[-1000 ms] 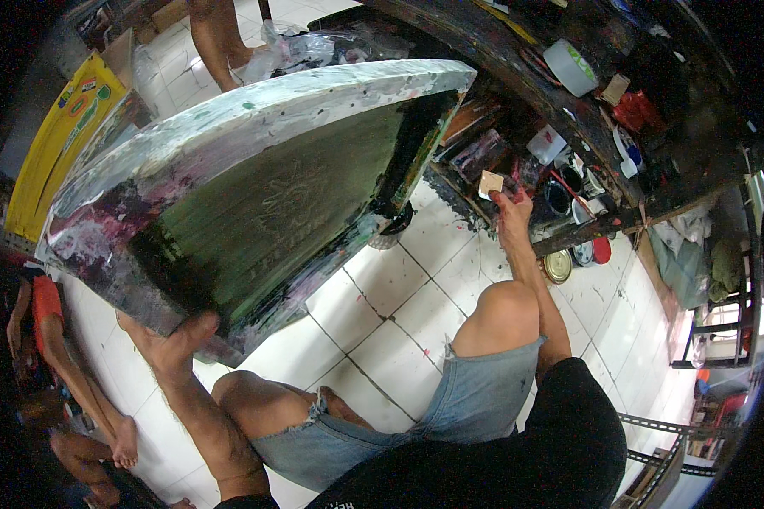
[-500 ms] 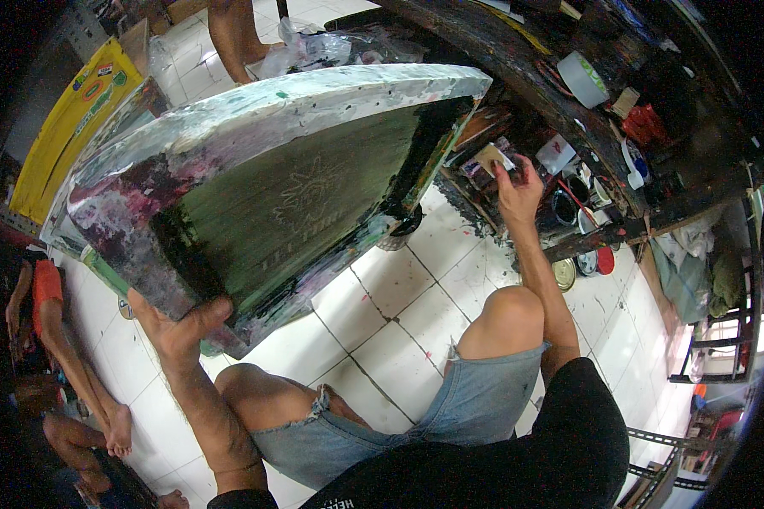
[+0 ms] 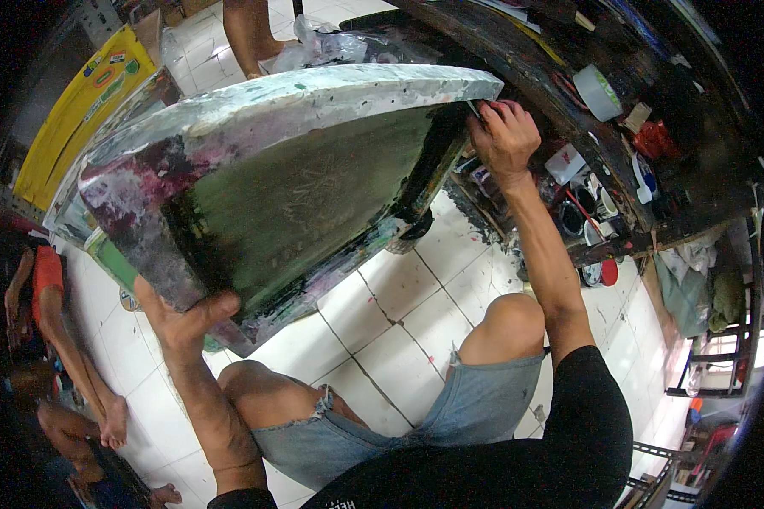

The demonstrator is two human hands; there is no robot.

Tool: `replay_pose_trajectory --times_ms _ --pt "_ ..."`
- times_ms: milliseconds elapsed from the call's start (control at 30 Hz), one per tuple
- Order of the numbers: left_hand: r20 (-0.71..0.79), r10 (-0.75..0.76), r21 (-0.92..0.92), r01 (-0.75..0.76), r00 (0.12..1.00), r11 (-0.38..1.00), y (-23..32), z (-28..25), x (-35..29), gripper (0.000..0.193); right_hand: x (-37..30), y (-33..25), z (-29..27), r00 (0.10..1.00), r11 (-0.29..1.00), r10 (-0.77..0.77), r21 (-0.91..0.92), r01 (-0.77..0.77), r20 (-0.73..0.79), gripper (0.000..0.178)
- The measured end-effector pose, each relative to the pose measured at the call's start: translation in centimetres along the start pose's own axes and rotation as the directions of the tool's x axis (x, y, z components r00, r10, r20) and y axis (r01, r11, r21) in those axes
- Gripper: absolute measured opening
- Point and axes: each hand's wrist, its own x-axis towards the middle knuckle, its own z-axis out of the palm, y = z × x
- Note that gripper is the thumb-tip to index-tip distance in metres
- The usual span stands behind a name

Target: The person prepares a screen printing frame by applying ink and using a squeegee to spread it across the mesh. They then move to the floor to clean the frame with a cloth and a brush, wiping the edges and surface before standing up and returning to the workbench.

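Observation:
A paint-smeared screen-printing frame (image 3: 297, 102) is tilted in front of me, its dark green mesh (image 3: 255, 220) bearing a faint drawn design. My left hand (image 3: 182, 318) grips the lower left corner of the frame, thumb on the near face, the other fingers hidden behind. At the far right corner is my right hand (image 3: 508, 140), its fingers curled against the dark inner edge of the mesh. A thin pale sliver shows at those fingertips, but what they hold is mostly hidden.
Right of the frame, a dark workbench (image 3: 569, 110) carries a roll of tape (image 3: 597, 93) and a red packet (image 3: 656, 140). Paint cups (image 3: 571, 218) crowd a lower shelf. A yellow panel (image 3: 81, 119) leans at the left. Other people's legs (image 3: 76, 365) rest on the tiled floor (image 3: 390, 322).
My right hand has moved up and left from the shelf to the frame's far right corner. The tan piece by its fingers no longer shows on the shelf. The frame shifted slightly right.

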Motion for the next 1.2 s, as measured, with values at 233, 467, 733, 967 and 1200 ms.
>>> replay_pose_trajectory --times_ms 233,467,733,967,1200 --pt "0.037 0.051 0.009 -0.051 0.998 0.999 -0.7 -0.6 0.6 0.075 -1.4 -1.7 1.5 0.997 0.998 0.015 0.064 -0.02 0.082 0.029" --pt "0.01 -0.018 0.067 0.018 1.0 0.998 -0.6 -1.0 0.7 0.076 -6.5 -3.7 2.0 0.975 0.964 -0.083 0.265 0.025 0.209 0.033" --pt "-0.017 -0.026 0.009 0.026 1.0 1.0 -1.4 -1.3 0.3 0.085 -1.0 -0.6 1.7 1.0 0.996 -0.021 0.083 0.02 0.018 0.026" --pt "-0.039 0.016 0.03 -0.015 0.999 0.999 -2.0 -1.9 0.6 0.085 -8.6 -4.4 3.4 0.966 0.967 -0.099 0.251 0.038 0.237 0.023" --pt "-0.05 -0.007 -0.016 0.006 0.999 1.0 -1.9 -1.4 0.9 0.081 -9.4 -5.0 2.3 0.917 0.967 -0.105 0.254 0.004 0.385 0.027"
